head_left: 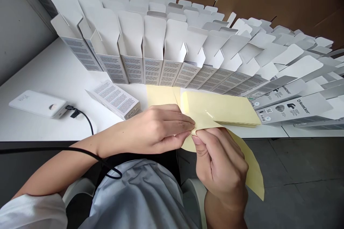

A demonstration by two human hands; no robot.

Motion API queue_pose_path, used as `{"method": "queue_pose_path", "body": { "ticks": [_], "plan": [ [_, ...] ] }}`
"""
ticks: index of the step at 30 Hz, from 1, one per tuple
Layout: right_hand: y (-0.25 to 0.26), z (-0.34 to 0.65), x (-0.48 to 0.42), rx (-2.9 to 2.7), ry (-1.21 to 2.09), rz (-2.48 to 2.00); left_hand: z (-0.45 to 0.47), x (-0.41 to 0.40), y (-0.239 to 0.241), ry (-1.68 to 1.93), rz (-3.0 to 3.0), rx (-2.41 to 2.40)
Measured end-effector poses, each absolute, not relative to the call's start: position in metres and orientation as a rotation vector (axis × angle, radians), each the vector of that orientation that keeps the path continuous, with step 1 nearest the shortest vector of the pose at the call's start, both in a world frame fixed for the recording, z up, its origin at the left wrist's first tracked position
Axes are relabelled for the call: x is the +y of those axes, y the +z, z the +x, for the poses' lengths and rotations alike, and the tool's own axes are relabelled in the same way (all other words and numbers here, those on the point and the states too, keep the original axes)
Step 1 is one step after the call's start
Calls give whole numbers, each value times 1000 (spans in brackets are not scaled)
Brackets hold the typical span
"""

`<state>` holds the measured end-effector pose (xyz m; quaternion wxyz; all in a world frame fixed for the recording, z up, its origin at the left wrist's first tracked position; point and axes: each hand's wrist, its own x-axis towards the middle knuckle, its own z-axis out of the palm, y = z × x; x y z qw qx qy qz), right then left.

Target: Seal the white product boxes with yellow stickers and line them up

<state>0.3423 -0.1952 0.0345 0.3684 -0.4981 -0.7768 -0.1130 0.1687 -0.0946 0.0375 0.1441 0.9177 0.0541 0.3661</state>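
Observation:
Between my two hands is a pale yellow sheet of paper (252, 166), bent and partly hanging past the table's front edge. My left hand (161, 128) pinches it with fingertips pressed together. Close beside those fingertips, my right hand (220, 157) grips the same sheet between thumb and curled fingers. Just behind, a stack of yellow paper (228, 105) lies on the table. Another flat yellow piece (159, 96) rests to its left, partly hidden by my left hand.
Rows of upright white cartons (153, 69) with raised flaps fill the back of the table (40, 68). One closed carton (114, 98) lies at front left. A white power bank (39, 103) has a black cable (87, 120) that crosses my left forearm.

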Motion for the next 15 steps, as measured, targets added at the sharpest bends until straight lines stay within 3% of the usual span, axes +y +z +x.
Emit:
{"method": "queue_pose_path", "body": {
  "ticks": [15],
  "plan": [
    [33,342,-195,-2007,-277,-1297,170,-92,33,1046,2622,138]
  ]
}}
